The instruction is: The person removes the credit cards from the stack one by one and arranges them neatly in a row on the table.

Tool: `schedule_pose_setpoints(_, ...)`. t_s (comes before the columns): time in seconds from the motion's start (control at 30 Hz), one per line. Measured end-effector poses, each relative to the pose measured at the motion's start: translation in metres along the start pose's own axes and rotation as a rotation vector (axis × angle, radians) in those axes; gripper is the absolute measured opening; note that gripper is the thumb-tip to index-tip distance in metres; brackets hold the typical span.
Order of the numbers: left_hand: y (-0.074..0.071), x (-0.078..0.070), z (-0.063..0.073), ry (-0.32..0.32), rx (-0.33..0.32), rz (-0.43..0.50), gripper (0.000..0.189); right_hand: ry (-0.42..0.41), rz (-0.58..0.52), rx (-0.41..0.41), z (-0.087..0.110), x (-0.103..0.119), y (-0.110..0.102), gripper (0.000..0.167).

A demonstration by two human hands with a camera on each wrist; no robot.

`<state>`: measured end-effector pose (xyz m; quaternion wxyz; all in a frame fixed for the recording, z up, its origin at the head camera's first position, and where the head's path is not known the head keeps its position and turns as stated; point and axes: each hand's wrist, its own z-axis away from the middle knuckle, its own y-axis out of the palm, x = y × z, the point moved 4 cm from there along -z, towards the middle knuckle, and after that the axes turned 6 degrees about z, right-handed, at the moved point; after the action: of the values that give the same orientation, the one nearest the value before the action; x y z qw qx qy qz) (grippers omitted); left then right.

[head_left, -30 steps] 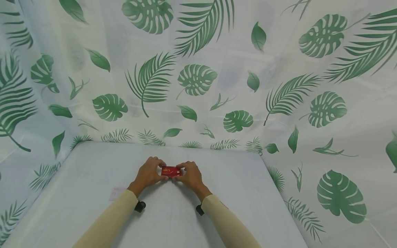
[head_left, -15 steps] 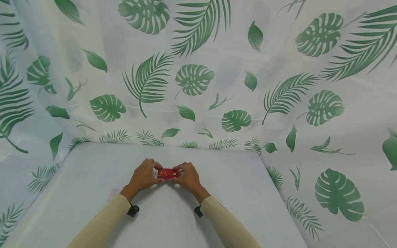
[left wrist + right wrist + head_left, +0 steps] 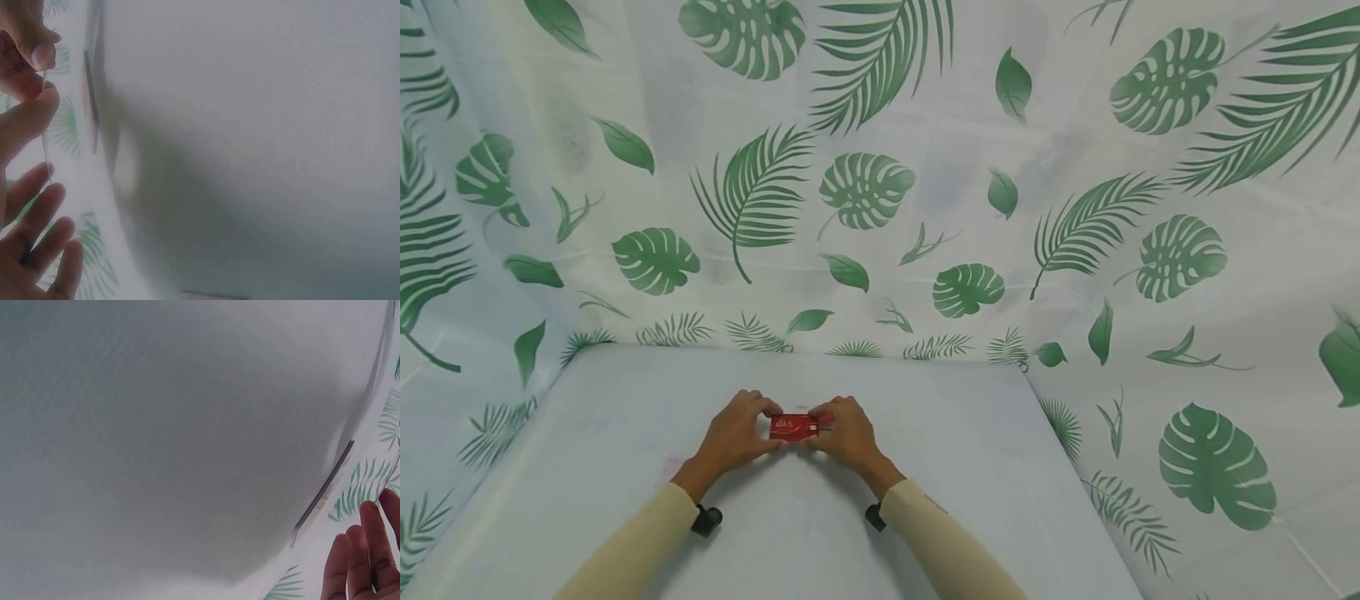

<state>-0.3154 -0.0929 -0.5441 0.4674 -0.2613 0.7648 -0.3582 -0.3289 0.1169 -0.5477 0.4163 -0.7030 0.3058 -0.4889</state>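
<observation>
Card (image 3: 792, 427): located between both hands at the middle of the scene, printed face up, lettering inverted to the viewer. Left hand (image 3: 733, 429) pinches the left end, thumb at the near edge and finger at the far edge; in the left wrist view, its other fingers stand spread. Right hand (image 3: 847, 432) pinches the right end in like manner. Step in hand, as judged: a two-handed hold, apparently raised off the table (image 3: 970, 500). Next move would call for one firm pinch to be secured before the other is released. Surroundings, left to right: pink patch (image 3: 672, 467) just beside the left wrist, nature unclear; flat, dark-edged item (image 3: 92, 94) lying beyond the card, identity not determinable; leaf-printed sheet (image 3: 880, 275) along the far side. Obstruction: fingers cover parts of both card ends, and the left wrist view shows the card only edge-on.
</observation>
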Motion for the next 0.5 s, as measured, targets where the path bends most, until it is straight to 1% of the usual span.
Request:
schedule_pose_setpoints(0.3, -0.007, 0.003, 0.009, -0.039, 0.013, 0.008, 0.048, 0.008, -0.004, 0.01, 0.003, 0.01, 0.003, 0.047)
schedule_pose_setpoints(0.5, -0.007, 0.008, 0.013, -0.06, 0.024, 0.001, 0.05, -0.012, -0.014, 0.015, 0.005, 0.016, 0.002, 0.048)
